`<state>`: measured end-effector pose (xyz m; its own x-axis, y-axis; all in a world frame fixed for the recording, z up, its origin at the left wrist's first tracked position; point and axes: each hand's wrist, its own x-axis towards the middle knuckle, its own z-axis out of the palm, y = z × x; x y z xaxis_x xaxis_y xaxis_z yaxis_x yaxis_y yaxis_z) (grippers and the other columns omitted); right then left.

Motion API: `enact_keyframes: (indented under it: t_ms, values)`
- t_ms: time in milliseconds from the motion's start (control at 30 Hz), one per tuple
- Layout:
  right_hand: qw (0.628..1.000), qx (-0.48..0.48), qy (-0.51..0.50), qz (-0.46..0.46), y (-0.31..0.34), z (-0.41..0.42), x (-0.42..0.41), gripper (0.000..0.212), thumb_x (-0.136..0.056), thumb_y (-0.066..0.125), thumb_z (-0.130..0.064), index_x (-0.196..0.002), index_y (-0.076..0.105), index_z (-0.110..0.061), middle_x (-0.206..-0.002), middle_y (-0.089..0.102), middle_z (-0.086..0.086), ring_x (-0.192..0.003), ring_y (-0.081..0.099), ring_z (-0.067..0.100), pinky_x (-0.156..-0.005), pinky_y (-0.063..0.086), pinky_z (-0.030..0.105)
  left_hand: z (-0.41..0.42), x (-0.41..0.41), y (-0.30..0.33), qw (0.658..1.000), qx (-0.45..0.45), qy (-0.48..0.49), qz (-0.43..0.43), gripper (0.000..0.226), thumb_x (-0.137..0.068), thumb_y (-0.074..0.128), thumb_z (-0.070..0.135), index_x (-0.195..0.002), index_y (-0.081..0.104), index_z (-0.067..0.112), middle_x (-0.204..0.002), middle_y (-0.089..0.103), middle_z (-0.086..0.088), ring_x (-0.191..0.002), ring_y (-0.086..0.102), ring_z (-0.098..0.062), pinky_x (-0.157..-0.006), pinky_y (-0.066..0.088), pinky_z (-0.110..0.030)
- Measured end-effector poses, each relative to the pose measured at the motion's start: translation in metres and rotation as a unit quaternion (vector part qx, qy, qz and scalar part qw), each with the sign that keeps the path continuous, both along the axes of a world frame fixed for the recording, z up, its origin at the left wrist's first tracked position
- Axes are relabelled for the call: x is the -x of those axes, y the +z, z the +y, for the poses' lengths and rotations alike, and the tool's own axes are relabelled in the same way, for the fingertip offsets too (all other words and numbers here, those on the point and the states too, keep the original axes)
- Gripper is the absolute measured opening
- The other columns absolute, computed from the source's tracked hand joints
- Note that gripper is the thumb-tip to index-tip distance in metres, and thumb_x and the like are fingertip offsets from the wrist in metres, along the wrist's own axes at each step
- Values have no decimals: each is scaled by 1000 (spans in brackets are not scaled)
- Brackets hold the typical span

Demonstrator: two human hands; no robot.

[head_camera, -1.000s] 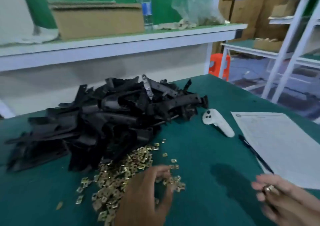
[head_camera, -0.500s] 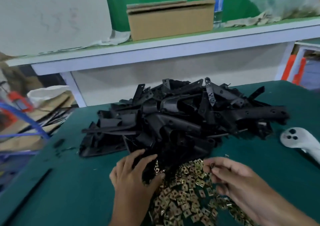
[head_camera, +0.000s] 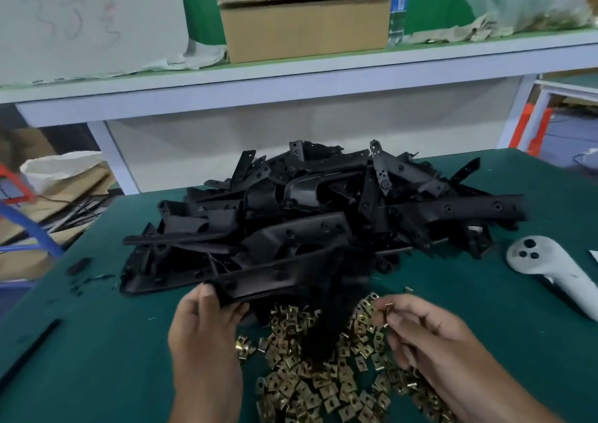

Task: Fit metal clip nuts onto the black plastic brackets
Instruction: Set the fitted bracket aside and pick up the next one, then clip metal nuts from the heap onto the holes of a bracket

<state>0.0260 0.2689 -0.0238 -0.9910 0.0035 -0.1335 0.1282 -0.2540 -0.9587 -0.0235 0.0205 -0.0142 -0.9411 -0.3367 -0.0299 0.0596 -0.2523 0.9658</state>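
One clip nut is pinched in the right hand; left fingers grip a bracket. Pull it free of the pile, then slide the nut squarely over its edge.

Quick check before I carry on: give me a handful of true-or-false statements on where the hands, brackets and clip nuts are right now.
1. The left hand grips the near end of a black bracket at the front of the bracket pile. True.
2. The right hand is empty. False: its fingers pinch a single clip nut.
3. The loose clip nuts lie on the green table between the two hands. True.
4. The white controller lies left of the pile. False: it lies to the right.
5. The cardboard box stands on the green table. False: it stands on the shelf behind.
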Motion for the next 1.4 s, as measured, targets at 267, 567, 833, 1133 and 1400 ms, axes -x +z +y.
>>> enact_keyframes:
  t_ms: [267,567,833,1133,1400]
  values:
    - [999,-8,41,2,8,-10,-8,26,-81,65,-21,-102,79,-19,-95,74,9,-63,58,12,-58,48,25,6,-18,12,985,-156,-49,-53,34,-99,40,-10,-101,53,22,-77,60,-6,-49,53,-10,-45,45,-25]
    - [990,-16,77,116,18,-20,-21,38,-74,84,-32,-110,74,-26,-84,71,6,-62,56,15,-58,47,26,21,-50,-7,967,24,-238,-87,16,-85,52,-4,-94,45,8,-47,42,-8,-34,36,-18,-42,29,-24]
    - [992,82,24,98,14,-15,-17,30,-71,88,-33,-93,77,-15,-72,64,1,-58,51,12,-55,46,24,21,-59,-5,919,237,-309,58,70,-60,70,82,-94,55,22,-64,56,6,-52,53,-8,-53,40,-24]
    - [993,0,56,103,11,-12,-19,29,-71,88,-47,-92,76,-32,-86,74,7,-65,57,11,-64,49,23,35,-68,8,944,-17,-330,26,67,-74,78,3,-127,53,35,-84,73,-19,-52,64,-42,-47,55,-40]
    - [989,-29,65,126,11,-7,-21,38,-84,79,-44,-117,69,-27,-101,74,5,-82,61,14,-71,51,25,38,-68,20,887,-260,-368,-96,51,-70,87,39,-115,71,23,-75,63,-16,-34,47,-23,-34,43,-25]
